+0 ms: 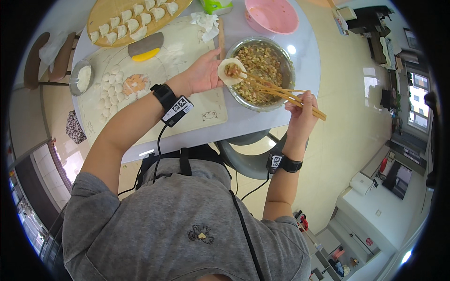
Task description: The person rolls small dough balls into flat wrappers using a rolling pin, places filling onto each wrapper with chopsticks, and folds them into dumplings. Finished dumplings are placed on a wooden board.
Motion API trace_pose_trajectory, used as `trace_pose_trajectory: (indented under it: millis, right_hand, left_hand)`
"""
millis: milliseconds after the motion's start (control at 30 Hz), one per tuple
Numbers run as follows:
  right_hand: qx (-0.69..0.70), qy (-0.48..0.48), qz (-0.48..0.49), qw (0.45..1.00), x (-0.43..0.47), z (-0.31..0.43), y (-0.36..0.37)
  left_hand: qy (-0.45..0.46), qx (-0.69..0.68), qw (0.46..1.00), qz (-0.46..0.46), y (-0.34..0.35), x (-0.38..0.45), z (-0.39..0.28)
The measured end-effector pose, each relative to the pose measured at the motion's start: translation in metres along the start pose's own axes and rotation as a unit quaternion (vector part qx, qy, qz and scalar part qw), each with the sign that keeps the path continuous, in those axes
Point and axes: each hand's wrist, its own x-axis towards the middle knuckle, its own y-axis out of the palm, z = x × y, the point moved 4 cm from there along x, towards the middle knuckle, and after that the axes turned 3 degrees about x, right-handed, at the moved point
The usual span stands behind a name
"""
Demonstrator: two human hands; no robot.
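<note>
A round dough wrapper rests on the fingers of my left hand, at the left rim of a steel bowl. My right hand grips several wooden chopsticks, whose tips reach over the bowl to a lump of filling on the wrapper. Chopped filling lies in the steel bowl. Shaped dumplings stand in rows on a round golden tray. Small dough pieces lie grouped on the floured mat.
A pink basin stands beyond the steel bowl, near crumpled tissue and a green tissue pack. A small flour bowl is at the table's left edge. A yellow-edged scraper lies on the mat. Grey chair near my right side.
</note>
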Motion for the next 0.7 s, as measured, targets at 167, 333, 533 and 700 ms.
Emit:
trace_pose_trajectory:
  millis: [167,333,533,700]
  right_hand:
    - [0.018,0.014,0.009,1.000,0.010,-0.015,0.014]
    - [0.076,0.051,-0.007,0.996,0.014,-0.030,0.015]
    - [0.115,0.079,-0.010,0.990,0.018,-0.043,0.017]
    - [0.179,0.091,0.006,0.980,0.016,-0.042,0.015]
  left_hand:
    - [-0.008,0.011,1.000,-0.001,0.000,-0.007,-0.006]
    - [-0.015,0.014,1.000,0.009,0.003,-0.020,-0.014]
    - [0.010,0.044,0.999,-0.002,0.003,-0.032,-0.022]
    - [-0.003,0.025,1.000,-0.003,0.002,-0.045,-0.028]
